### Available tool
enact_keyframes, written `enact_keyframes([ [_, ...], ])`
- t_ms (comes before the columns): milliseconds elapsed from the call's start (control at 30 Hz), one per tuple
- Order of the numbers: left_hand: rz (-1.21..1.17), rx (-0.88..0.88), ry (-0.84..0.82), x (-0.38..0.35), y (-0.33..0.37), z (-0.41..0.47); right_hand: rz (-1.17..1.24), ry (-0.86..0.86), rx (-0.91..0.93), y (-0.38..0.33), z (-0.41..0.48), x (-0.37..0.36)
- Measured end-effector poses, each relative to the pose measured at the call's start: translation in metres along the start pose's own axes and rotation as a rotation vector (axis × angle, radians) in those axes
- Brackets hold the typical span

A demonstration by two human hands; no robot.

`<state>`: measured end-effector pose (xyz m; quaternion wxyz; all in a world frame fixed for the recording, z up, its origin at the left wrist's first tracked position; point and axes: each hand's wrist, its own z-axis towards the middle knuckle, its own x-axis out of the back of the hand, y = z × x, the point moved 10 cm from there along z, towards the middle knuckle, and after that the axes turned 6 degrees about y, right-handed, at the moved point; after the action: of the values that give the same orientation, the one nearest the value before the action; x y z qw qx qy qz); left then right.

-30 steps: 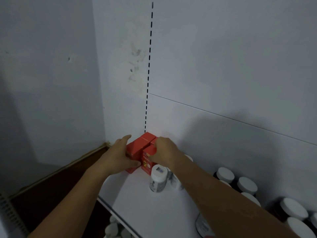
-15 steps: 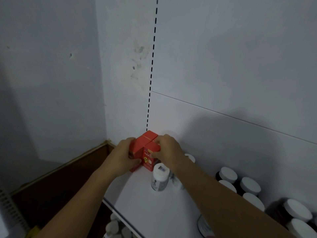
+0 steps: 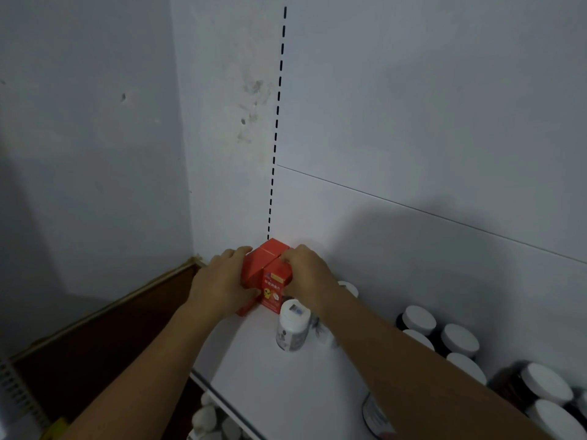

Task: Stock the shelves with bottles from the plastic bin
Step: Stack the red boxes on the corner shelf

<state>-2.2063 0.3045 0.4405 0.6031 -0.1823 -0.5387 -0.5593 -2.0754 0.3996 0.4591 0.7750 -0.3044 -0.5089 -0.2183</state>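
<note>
My left hand (image 3: 222, 281) and right hand (image 3: 309, 274) clasped the red boxes (image 3: 270, 271) in the back corner of the shelf (image 3: 286, 392).
My left hand's fingers curled round the boxes' left side, and my right hand's fingers curled over the right-hand box from above. The boxes stood against the wall. A white bottle (image 3: 292, 325) stood upright just in front of them, beside my right wrist. Dark jars (image 3: 419, 319) with white lids clustered further right along the wall.
</note>
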Motion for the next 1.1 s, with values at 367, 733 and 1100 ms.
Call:
enact_keyframes([
  [367,0.313,-0.223,0.057,-0.011,0.043,0.016,-0.030,-0.141,-0.066,0.021,0.016,0.005],
  [733,0.294,-0.229,0.084,-0.013,0.044,0.018,0.208,-0.016,-0.116,0.031,0.008,0.005],
  [1100,-0.575,-0.042,0.129,0.006,0.041,-0.096,1.057,0.679,-0.528,0.049,-0.117,0.086],
])
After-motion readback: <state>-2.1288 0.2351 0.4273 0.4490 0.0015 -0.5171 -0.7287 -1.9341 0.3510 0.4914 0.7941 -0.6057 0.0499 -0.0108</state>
